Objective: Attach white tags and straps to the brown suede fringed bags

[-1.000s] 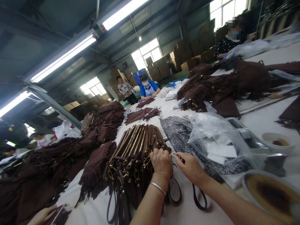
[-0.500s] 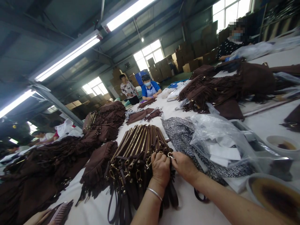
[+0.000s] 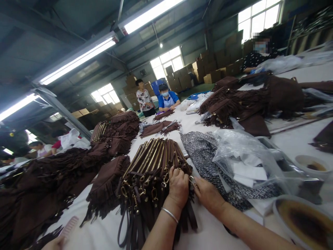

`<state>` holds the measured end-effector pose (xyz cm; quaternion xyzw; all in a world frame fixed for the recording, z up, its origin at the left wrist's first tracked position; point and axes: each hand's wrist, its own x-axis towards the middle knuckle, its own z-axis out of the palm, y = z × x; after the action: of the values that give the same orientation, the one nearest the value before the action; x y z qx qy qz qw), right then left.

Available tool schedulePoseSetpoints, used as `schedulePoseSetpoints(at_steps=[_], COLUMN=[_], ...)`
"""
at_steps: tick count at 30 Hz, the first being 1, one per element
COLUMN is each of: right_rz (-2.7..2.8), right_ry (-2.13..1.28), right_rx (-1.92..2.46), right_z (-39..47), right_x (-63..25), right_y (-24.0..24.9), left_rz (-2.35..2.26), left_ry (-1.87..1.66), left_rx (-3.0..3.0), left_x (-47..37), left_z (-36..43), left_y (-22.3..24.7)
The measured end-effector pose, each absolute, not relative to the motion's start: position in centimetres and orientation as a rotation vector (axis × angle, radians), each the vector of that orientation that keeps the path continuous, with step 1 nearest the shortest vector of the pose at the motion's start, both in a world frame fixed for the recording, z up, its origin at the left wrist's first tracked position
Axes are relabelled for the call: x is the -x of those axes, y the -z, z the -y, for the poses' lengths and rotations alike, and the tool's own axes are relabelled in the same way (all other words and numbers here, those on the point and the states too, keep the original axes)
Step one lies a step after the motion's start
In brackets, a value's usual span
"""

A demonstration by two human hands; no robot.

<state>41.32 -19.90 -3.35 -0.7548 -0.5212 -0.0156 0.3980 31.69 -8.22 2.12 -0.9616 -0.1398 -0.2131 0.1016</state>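
Observation:
A row of brown bags with gold zippers (image 3: pixel 149 158) stands packed together on the white table, their straps and gold clasps hanging toward me. My left hand (image 3: pixel 178 185), with a silver bangle on its wrist, is closed on the strap end of the rightmost bags. Just right of it, my right hand (image 3: pixel 208 194) pinches a gold ring clasp (image 3: pixel 191 179). The strap under my fingers is mostly hidden.
Brown fringed bags (image 3: pixel 52 177) are heaped at left and back right. Patterned cloth (image 3: pixel 200 149), a plastic bag (image 3: pixel 247 163) and bowls of brown liquid (image 3: pixel 299 218) lie right. Another person's hand (image 3: pixel 54 243) holds a pink comb (image 3: pixel 69 227), lower left. Several people are beyond.
My right hand has shifted slightly right and down with the clasp. The comb at lower left has moved off the brown fringe. The view has tilted a little.

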Motion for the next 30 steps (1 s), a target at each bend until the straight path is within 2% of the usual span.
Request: schedulePoseSetpoints(at_steps=[7,13,16,20,25,30], right_rz=[1.146,1.4,1.409,1.022,0.8,0.693], right_ry=[-0.343,-0.399,-0.414,-0.38,-0.374,-0.506], right_rx=[1.633,1.583,1.532,1.676,1.831,1.855], right_z=[20.9,21.0,21.9,21.2,17.0,12.4], right_x=[-36.2,-34.0,-35.2,-38.9,-43.3,-45.1], right_y=[1.9,1.7,1.8,2.2,3.1,3.5], left_rz=[0.416,-0.036,0.019,0.071,0.045,0.007], left_ry=[0.519,0.121,0.15,0.2,0.22,0.157], left_rx=[2.89,2.924,2.9,2.874,2.885,2.906], left_x=[-32.1,-34.5,-34.0,-32.2,-30.2,-29.9], left_z=[8.9,7.7,6.8,6.2,5.9,5.3], left_y=[-5.2,-7.2,-7.7,-8.4,-9.2,-9.8])
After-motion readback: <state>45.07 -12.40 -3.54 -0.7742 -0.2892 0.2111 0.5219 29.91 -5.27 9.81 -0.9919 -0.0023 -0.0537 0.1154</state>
